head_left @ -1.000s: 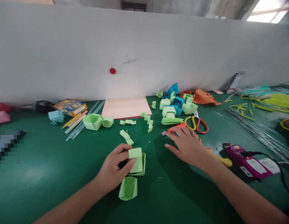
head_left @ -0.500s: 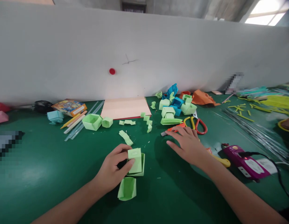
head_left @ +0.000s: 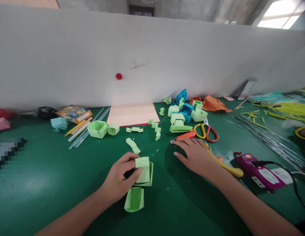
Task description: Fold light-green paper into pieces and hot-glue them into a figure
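My left hand is closed on a folded light green paper piece, pinched between thumb and fingers. That piece rests in or against a small green paper box; the hidden side does not show which. Just below stands another open green paper box. My right hand hovers low over the table with fingers spread and nothing in it. Its fingertips are close to an orange-handled cutter knife, and whether they touch it is unclear. Beside it lie red-and-yellow-handled scissors and a yellow curved tool, partly behind my hand.
Folded green and blue paper pieces cluster by the white partition. Green scraps lie ahead. A purple power adapter with a black cord sits right. Left are a green paper box, coloured sticks and a printed carton.
My right hand has drawn slightly left and toward me, showing more of the scissors and the yellow tool. My left hand keeps its hold on the folded paper.
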